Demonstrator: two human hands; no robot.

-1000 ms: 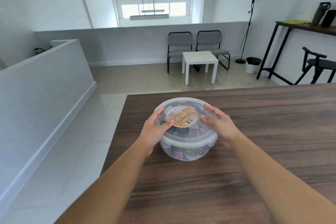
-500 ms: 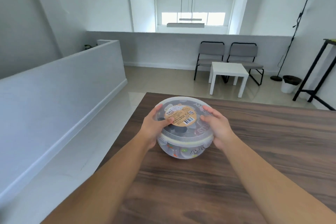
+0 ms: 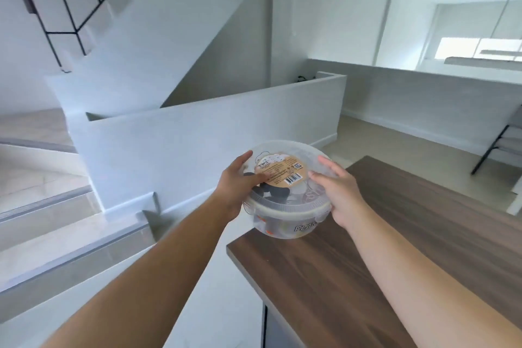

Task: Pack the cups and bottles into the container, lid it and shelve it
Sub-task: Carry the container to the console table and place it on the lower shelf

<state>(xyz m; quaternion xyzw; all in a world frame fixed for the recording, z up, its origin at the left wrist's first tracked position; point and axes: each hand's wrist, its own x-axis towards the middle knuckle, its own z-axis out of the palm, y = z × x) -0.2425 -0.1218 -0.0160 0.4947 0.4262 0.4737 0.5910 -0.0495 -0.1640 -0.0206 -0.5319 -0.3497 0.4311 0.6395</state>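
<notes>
A round clear plastic container (image 3: 285, 223) with a clear lid (image 3: 282, 152) and a brown label (image 3: 281, 172) hangs in the air over the table's left corner. Dark caps and coloured cups show dimly through its wall. My left hand (image 3: 240, 186) grips its left side, thumb on the lid. On the right side my right hand (image 3: 337, 192) holds it, fingers laid over the lid's edge. The lid sits closed on the rim.
The dark wooden table (image 3: 381, 263) runs to the right and toward me. A low white wall (image 3: 211, 133) stands ahead, with steps (image 3: 56, 206) at the left and a staircase (image 3: 84, 22) above. A black-framed chair (image 3: 502, 144) is at the far right.
The container has come up off the table and moved to the left, past the table's corner. The view has swung left toward the staircase. Both hands keep their hold.
</notes>
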